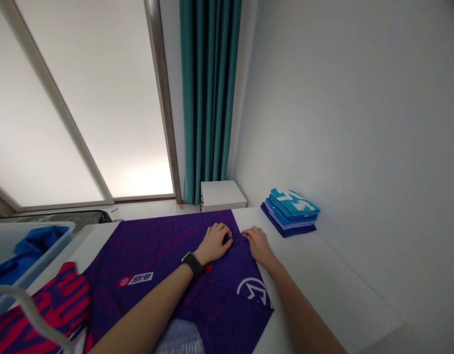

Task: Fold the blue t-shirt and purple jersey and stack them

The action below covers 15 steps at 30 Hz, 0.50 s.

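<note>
White tabletop [322, 265] carries a purple jersey [156, 246] spread flat, its right side folded in as a slanted flap bearing a white print; the left hand [215, 242] lies half-curled and the right hand [259, 245] flatter, fingertips meeting on the flap's far corner, though I cannot tell whether they pinch the cloth. The thin, slick knit probably wants even, taut pressure along the crease; right of the jersey sits a squared stack of folded shirts [291, 211], left of it a pink-striped garment [45, 305], beyond it a pleated teal curtain [208, 98].
</note>
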{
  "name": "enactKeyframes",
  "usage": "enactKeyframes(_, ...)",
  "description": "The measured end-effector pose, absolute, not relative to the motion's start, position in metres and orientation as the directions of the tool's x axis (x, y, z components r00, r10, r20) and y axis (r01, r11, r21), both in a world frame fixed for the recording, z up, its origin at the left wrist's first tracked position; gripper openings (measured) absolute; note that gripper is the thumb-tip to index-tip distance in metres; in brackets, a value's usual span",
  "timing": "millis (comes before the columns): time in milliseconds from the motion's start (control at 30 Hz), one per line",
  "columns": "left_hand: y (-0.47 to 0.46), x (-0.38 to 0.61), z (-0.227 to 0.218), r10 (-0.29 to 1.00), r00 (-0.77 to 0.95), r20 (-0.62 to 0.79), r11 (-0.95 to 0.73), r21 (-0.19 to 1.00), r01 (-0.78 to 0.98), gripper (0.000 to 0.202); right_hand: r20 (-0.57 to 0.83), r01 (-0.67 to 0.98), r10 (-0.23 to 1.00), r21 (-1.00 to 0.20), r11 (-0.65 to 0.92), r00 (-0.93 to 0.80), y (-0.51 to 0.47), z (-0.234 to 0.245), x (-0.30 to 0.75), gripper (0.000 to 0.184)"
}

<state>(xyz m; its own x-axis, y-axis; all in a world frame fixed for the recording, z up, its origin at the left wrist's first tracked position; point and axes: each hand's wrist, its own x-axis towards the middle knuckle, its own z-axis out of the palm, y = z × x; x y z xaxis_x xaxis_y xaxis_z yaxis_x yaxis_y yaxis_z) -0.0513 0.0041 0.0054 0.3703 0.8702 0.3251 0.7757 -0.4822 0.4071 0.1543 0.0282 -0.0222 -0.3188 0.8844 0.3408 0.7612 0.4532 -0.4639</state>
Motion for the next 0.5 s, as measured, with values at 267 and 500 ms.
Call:
enactKeyframes(267, 0.007, -0.048, 0.005, 0.878, 0.349, 0.328, -0.466, 0.753, 0.465, 0.008, 0.345, 0.585, 0.888, -0.669, 0.459, -0.303, 0.027, -0.014, 0.149, 0.030)
enactKeyframes(500, 0.013, -0.050, -0.006, 0.922, 0.246, 0.300, -0.372, 0.864, 0.340, 0.023, 0.133, 0.288, 0.948, -0.932, 0.218, -0.288, 0.023, -0.005, 0.149, 0.018)
